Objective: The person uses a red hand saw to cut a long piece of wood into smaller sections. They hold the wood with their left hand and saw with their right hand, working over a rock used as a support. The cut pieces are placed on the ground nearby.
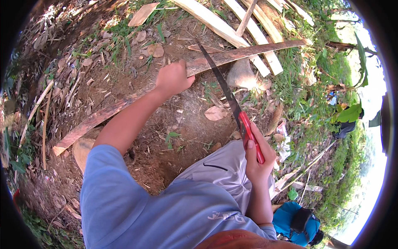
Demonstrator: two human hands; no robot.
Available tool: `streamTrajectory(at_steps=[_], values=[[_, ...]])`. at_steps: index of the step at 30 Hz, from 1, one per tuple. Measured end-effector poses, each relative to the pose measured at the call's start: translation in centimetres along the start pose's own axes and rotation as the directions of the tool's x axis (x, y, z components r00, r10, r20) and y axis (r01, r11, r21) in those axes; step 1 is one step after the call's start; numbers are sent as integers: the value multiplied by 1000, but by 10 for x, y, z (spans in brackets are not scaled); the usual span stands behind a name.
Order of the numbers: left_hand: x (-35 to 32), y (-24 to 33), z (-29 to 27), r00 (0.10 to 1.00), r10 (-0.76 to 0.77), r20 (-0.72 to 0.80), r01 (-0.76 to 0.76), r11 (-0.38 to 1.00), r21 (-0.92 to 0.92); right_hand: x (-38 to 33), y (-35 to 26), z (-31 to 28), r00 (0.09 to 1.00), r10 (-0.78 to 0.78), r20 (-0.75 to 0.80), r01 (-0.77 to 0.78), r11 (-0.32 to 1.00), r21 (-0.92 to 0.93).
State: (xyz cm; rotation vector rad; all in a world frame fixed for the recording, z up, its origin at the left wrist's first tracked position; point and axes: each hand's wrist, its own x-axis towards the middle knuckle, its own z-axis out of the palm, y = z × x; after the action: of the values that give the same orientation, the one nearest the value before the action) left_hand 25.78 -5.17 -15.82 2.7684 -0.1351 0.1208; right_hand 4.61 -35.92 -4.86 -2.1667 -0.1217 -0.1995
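A long, rough-faced wooden plank (99, 114) slants across the ground from lower left to upper right. My left hand (173, 78) is closed around its middle, pressing on it from above. In my right hand (260, 159) is the red handle of a hand saw (226, 89). The dark, narrow blade points up and away, and its far part crosses the plank just right of my left hand. Whether the teeth have cut into the wood I cannot tell.
Pale sawn boards (215, 25) lie in a pile beyond the plank. A stone-like block (241, 74) is beneath its right part, and a round log end (83, 152) sits near its left end. Dry leaves (215, 113) litter the soil. A teal bag (290, 222) rests at lower right.
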Motion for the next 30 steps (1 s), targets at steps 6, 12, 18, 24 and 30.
streamTrajectory(at_steps=[6,12,18,24,30], values=[[-2,8,-5,1000,3,18,-3,1000,28,63,25,59,984,-169,-54,175,977,123],[2,15,-9,999,-35,37,32,996,82,123,30,111,955,-280,-101,295,931,214],[3,11,-6,999,-39,4,39,996,82,63,58,73,985,-160,-69,168,977,132],[1,7,1,999,-44,-12,44,998,44,-68,48,-32,989,-148,23,150,974,-172],[-1,5,2,999,-14,-32,16,997,69,-57,20,-57,999,-27,37,30,995,-93]])
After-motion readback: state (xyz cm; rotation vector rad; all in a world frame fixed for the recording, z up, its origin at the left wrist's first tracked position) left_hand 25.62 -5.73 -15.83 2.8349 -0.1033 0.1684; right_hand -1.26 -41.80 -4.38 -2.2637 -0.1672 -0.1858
